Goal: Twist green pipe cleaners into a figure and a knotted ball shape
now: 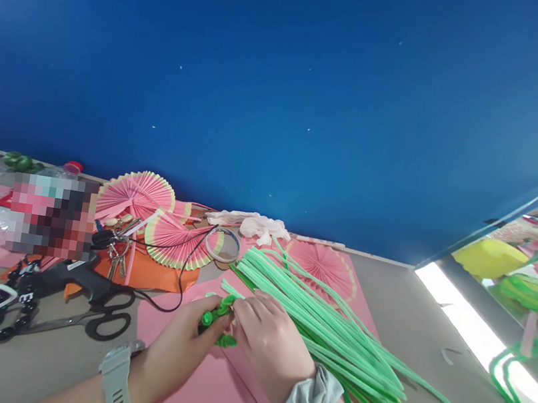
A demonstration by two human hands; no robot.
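Note:
Between my two hands is a small twisted piece of green pipe cleaner (220, 317), coiled and partly hidden by fingers. My left hand (180, 343), with a watch on its wrist, pinches it from the left. My right hand (272, 343), with a grey scrunchie on its wrist, closes on it from the other side. Just right of my hands lies a thick bundle of light green pipe cleaners (330, 335), slanting across pink paper (180, 390).
Pink paper fans (179, 242), keys (119, 250), scissors (104, 324), a black glue gun (80, 278) and a beaded strap (24, 300) crowd the left. Behind stand a tape ring (222, 246), crumpled white tissue (260, 227) and a blue partition (285, 96).

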